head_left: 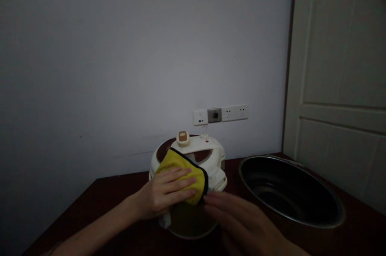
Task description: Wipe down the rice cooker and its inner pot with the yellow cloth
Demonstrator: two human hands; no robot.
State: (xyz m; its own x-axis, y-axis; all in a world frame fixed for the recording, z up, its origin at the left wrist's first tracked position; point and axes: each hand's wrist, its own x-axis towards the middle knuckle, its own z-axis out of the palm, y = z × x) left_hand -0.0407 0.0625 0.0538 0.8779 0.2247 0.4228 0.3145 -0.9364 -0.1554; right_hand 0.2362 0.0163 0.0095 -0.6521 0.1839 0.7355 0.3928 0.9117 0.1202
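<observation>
A white electric pressure cooker (215, 143) with dark red panels on its lid stands on the table near the wall. A yellow cloth (171, 159) with black edging is draped over the front of the lid. My left hand (164, 191) holds this cloth against the cooker, its fingers laid across the fabric. Close to the cloth's lower right corner is my right hand (241, 220), fingers stretched out and holding nothing that I can see. Its fingertips are at the black edging; whether they touch it I cannot tell. The cooker's lower front is dark and partly covered by my hands.
A wide, dark metal basin (289, 191) with a shiny rim stands on the right side of the dark red table (99, 195). Wall sockets (235, 113) are behind the cooker. A pale panelled door (340, 67) borders the table on the right.
</observation>
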